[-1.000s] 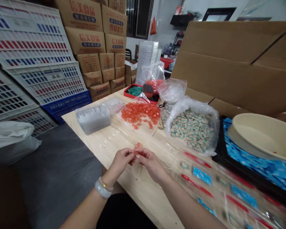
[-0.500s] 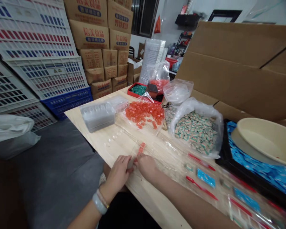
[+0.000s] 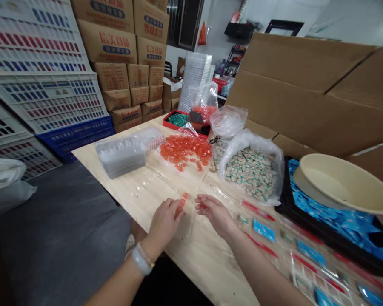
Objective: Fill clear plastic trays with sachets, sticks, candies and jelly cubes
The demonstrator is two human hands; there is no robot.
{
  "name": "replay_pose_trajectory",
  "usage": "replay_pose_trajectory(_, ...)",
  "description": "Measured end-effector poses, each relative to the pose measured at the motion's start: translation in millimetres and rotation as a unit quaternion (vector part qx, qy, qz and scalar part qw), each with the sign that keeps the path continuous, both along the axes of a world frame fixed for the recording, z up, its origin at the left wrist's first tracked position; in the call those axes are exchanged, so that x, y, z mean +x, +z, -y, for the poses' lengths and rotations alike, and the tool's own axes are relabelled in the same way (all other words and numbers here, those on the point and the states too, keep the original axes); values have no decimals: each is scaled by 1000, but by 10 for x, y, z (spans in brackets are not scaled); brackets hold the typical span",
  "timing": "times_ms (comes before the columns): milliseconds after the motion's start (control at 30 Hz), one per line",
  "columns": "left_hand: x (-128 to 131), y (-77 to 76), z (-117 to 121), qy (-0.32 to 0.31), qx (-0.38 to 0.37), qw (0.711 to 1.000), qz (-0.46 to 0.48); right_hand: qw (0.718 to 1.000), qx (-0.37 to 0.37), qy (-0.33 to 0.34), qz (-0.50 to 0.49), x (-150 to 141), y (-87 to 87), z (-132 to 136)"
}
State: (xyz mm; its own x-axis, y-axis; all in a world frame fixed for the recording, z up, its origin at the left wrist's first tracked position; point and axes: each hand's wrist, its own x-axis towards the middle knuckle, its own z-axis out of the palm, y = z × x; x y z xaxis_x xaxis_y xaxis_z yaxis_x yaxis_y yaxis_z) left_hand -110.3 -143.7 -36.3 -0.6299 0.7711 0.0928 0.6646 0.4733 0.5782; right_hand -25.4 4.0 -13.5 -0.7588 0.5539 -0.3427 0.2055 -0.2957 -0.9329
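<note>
My left hand (image 3: 165, 220) lies flat on a clear plastic blister tray (image 3: 153, 183) at the near edge of the wooden table (image 3: 191, 250). Its fingertips touch two small orange candies (image 3: 183, 198) in the tray's pockets. My right hand (image 3: 212, 212) hovers just to the right, fingers curled, with a small orange piece pinched at its fingertips. A white bangle is on my left wrist. An open bag of orange candies (image 3: 185, 149) lies a little beyond both hands.
A bag of wrapped beige-green sweets (image 3: 252, 171) sits right of the orange ones. A stack of clear trays (image 3: 120, 155), a red tray (image 3: 180, 120), a beige basin (image 3: 341, 182) on blue packets, filled blister trays (image 3: 274, 238), cardboard boxes (image 3: 306, 85) and crates (image 3: 41, 85) surround the table.
My hands were joined over one orange candy; they lowered onto the tray and drew apart, the right moving right. Two candies now lie in the tray by my left fingertips.
</note>
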Motion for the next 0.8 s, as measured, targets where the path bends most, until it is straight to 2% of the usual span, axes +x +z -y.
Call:
replay_pose_trajectory(67, 35, -44, -123, 28, -36, 999, -20, 991, -130, -1, -35, 47, 37, -20)
replay_pose_trajectory(133, 72, -54, -200, 50, -39, 997, -36, 979, -194, -2, -58, 90, 59, -18)
replay_pose_trajectory(200, 117, -10, -254, 49, 23, 998, -31, 972, -221, -8, -74, 128, 69, -9)
replay_pose_trajectory(300, 208, 105, -362, 6, 131, 990, 52, 972, -215, -14, -94, 180, 70, 15)
replay_pose_trajectory(367, 274, 164, -457, -11, 152, 981, 123, 978, -183, -13, -98, 218, 57, 32)
replay_pose_trajectory(500, 363, 203, -599, 8, 172, 955, 243, 992, -75, 2, -103, 298, -16, 39)
replay_pose_trajectory(600, 372, 214, -637, 28, 209, 909, 360, 989, 100, 22, -105, 338, -46, 23)
replay_pose_trajectory(700, 339, 229, -653, 51, 237, 873, 423, 963, 260, 33, -62, 353, -12, -3)
replay_pose_trajectory(767, 311, 236, -660, 59, 258, 858, 441, 956, 291, 26, -34, 345, 17, -21)
replay_pose_trajectory(800, 301, 237, -663, 58, 265, 853, 447, 961, 276, 23, -27, 336, 25, -28)
